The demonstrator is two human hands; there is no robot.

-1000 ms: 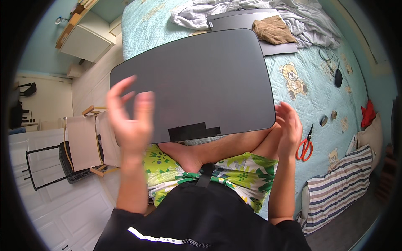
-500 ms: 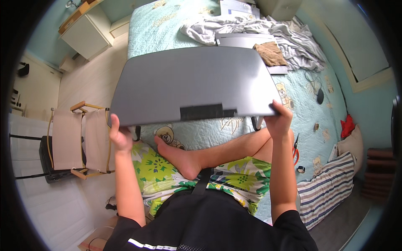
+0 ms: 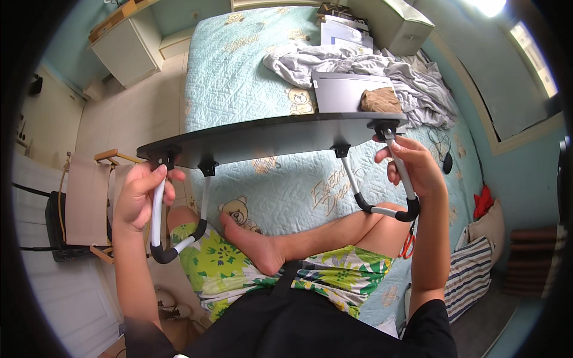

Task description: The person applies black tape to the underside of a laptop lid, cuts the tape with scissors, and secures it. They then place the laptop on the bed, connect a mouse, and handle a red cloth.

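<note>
In front of me I hold up a dark grey folding lap table (image 3: 280, 140), tipped so that its underside faces me. Two U-shaped metal legs with black corner pieces hang down from it, the left leg (image 3: 205, 194) and the right leg (image 3: 352, 179). My left hand (image 3: 140, 194) is closed around the left leg just below its hinge, the thumb along the tube. With curled fingers my right hand (image 3: 421, 167) grips the right leg near its hinge. The right leg's lower bend is close above my knee.
I sit cross-legged on a bed with a light blue quilt (image 3: 239, 89). Beyond the table lie a closed laptop (image 3: 340, 89), a brown cloth (image 3: 382, 100) and a crumpled grey blanket (image 3: 418, 77). Orange-handled scissors (image 3: 408, 244) lie by my right forearm. A folding chair (image 3: 86, 200) stands at left.
The tabletop has tilted from showing its upper face to showing its underside and legs. My hands have moved from its near corners onto the legs, the left one shifting outward.
</note>
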